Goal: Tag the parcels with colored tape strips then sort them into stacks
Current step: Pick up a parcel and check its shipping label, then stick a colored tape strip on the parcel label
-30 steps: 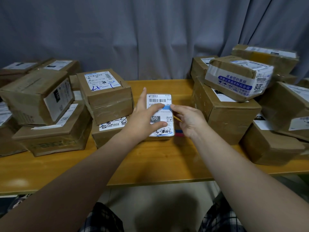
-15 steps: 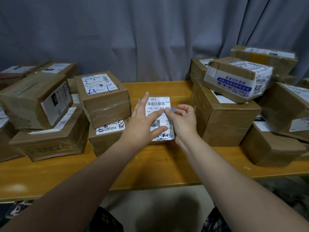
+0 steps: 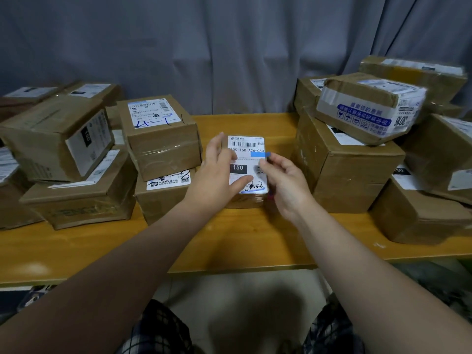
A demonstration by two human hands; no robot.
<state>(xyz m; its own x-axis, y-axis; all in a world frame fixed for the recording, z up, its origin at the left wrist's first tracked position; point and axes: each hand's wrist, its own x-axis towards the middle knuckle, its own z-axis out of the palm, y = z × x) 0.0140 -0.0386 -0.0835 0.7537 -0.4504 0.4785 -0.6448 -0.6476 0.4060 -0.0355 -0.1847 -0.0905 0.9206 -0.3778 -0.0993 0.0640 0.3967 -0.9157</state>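
Small brown cardboard parcel [image 3: 245, 200] with a white label sits mid-way along the yellow wooden counter [image 3: 229, 238], a blue tape strip [image 3: 260, 154] across the label (overhanging its right edge). Left hand [image 3: 219, 175] rests spread on the parcel; right hand [image 3: 286, 185], fingers loosely curled, reaches the strip's end, and I cannot tell whether it pinches.

Bare forearms, no sleeves, dark plaid trousers [image 3: 158, 328]
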